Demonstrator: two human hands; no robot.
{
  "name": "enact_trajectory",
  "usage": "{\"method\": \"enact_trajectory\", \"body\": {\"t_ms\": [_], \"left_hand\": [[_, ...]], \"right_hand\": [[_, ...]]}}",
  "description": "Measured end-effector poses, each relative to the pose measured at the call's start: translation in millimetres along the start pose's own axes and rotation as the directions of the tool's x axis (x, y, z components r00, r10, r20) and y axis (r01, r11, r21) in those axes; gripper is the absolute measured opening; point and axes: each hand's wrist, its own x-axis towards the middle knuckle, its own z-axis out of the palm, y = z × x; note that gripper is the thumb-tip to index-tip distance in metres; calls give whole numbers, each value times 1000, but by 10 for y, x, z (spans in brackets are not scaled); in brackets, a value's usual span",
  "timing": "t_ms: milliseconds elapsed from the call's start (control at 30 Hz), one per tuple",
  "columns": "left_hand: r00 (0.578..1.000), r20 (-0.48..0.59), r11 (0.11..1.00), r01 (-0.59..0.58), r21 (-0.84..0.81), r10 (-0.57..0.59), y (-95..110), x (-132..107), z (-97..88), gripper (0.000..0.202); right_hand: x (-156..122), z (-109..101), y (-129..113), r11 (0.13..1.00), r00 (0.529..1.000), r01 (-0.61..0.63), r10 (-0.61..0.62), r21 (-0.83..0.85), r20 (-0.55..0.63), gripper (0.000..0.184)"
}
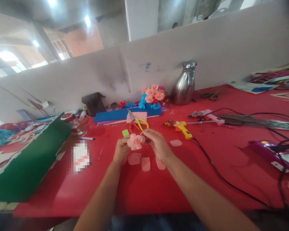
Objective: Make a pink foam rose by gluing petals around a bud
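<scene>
Between my two hands is a pink paper flower, its ruffled petals facing me. My left hand pinches the flower's left side. On the other side, the fingers of my right hand are closed at the flower's right edge. Loose pink petal pieces lie on the red table just below the hands, and one more petal rests to the right. Scissors with yellow handles lie just beyond the flower. A yellow glue gun lies to the right of my right hand.
A bunch of finished paper flowers sits at the back beside a metal jug. Blue sheets lie before the wall. A green board stands at left near a glass jar. Black cords cross the right side.
</scene>
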Motion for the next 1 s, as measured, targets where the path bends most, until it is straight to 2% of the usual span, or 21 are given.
{"method": "enact_trajectory", "body": {"t_ms": [133,367,800,1000], "left_hand": [[1000,28,1000,7,15,-7,12,-2,1,20],[1000,24,999,17,28,-18,3,-4,2,19],[996,45,997,75,-33,-73,-59,-9,-3,17],[995,31,990,99,-99,-96,-71,5,-4,17]], "right_hand": [[-4,-3,-35,999,999,-14,16,-53,44,17],[-19,16,-86,998,1000,2,0,-64,25,8],[21,16,-41,997,999,32,-30,69,-31,18],[6,6,-39,999,999,-21,20,35,34,15]]}}
